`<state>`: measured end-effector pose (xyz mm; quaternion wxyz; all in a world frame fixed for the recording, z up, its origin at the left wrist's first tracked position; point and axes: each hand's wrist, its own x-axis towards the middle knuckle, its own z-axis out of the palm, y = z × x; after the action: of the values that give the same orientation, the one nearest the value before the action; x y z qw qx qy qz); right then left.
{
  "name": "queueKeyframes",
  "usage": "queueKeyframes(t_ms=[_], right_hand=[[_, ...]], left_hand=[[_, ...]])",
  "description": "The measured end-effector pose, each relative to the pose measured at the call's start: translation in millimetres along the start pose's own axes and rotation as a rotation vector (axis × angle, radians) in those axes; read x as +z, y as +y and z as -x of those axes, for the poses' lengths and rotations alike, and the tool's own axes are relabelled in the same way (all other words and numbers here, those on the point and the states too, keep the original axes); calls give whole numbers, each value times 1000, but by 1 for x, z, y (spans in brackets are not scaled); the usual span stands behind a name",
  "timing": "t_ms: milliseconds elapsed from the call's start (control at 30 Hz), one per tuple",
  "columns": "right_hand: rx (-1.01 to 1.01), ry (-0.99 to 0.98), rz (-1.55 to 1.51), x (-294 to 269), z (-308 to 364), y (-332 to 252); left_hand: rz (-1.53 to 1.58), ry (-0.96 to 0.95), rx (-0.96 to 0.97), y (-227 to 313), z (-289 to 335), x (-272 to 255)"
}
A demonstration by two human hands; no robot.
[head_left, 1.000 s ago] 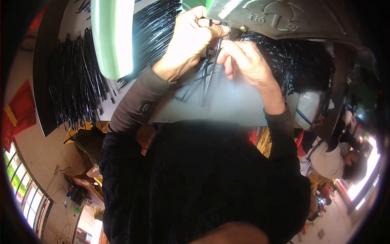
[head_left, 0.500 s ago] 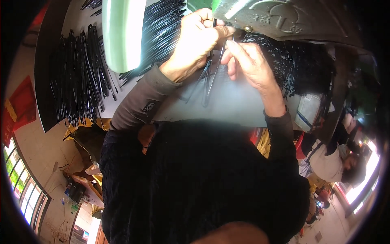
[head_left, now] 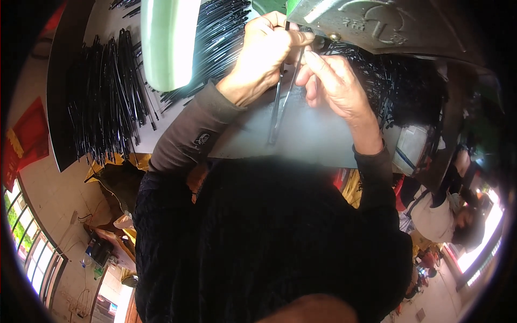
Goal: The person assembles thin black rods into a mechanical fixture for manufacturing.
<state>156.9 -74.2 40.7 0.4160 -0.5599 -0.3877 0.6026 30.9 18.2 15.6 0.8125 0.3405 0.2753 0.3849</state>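
My left hand [head_left: 264, 56] is closed around thin black rods [head_left: 277, 102], held upright beneath the edge of a grey metal machine housing [head_left: 377, 24]. From the fingers the rods hang down over the pale worktop [head_left: 318, 145], their lower ends close together. Beside it, my right hand [head_left: 339, 89] pinches at the upper part of one rod with thumb and forefinger, the other fingers curled. The fingertips of both hands nearly meet under the machine's edge. The exact spot where the rods' upper ends sit is partly hidden by my fingers.
Loose bundles of black rods [head_left: 110, 102] lie at the left, more rods [head_left: 221, 40] behind my left wrist. A bright lamp [head_left: 169, 43] hangs above them. A dark heap of small black parts [head_left: 398, 86] and a whitish box [head_left: 410, 148] are at the right. Another person [head_left: 436, 218] sits farther right.
The hanging rods' lower ends have drawn closer together. My two hands keep nearly the same grip by the machine, and the whole view has shifted slightly.
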Motion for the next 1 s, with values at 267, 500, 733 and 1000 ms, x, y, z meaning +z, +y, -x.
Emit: queueKeyframes(t_ms=[267, 500, 733, 1000], right_hand=[[-21, 200, 161, -26, 32, 16], [-147, 395, 374, -36, 70, 30], [-339, 418, 957, -30, 44, 28], [-655, 339, 1218, -30, 31, 47]], left_hand=[[-221, -139, -118, 17, -4, -12], [-350, -225, -91, 20, -7, -18], [-439, -112, -19, 84, 13, -83], [-1969, 141, 550, 117, 83, -117]])
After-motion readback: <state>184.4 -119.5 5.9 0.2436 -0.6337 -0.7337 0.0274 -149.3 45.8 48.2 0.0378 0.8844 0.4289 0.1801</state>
